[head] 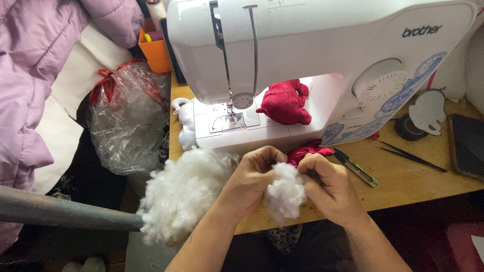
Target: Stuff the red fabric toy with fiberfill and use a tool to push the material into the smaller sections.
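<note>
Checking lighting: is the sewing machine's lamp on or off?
On. The sewing machine throws a bright glow under its arm onto the red plush piece resting there.

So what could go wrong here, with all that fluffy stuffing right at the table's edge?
The big pile of white stuffing hangs over the edge of the wooden table, so tugging at it might drop some to the floor. Both the left hand and the right hand grip a white tuft against a red fabric piece; hard pushing may strain its seams. Loose fibres could also drift towards the sewing machine needle.
</note>
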